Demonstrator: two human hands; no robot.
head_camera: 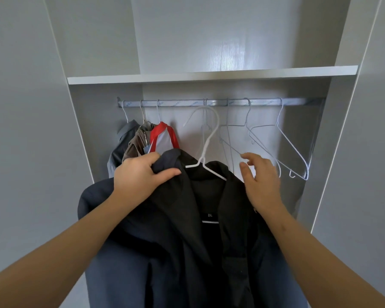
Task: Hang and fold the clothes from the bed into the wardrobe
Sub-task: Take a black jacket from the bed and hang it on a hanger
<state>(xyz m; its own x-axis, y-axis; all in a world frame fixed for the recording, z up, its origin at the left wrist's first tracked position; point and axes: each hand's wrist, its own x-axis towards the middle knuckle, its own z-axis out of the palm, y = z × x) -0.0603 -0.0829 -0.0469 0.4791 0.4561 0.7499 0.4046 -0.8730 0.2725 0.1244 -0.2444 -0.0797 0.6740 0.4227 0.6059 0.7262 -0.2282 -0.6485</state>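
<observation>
**A:** Where is the dark shirt (187,241) right now?

**B:** It is draped on the white hanger (210,136) and held up in front of the open wardrobe. The left hand (138,176) is closed round the cloth at the shirt's left shoulder, near the collar. The right hand (261,181) is open with its fingers loosely spread beside the other shoulder. I cannot tell whether it touches the fabric.

**A:** And what would make the hanging go well?

**B:** The hook sits just below the rail (180,103), and I can't say whether it is over the rail. I'd lift it by the hanger's neck, not by the cloth, so the hook faces the rail squarely. I'd aim for the gap between the red-and-white garment (162,136) and the empty hangers (277,124). The collar looks bunched on the left, so I'd seat both shoulders evenly before letting go, or the shirt may slide off.

**A:** Is there any writing you can read?

**B:** Only a size tag (210,215) inside the neck, which reads "2XL". There is faint print along the rail, too small to read. The shelf (209,75) above shows no writing.
</observation>
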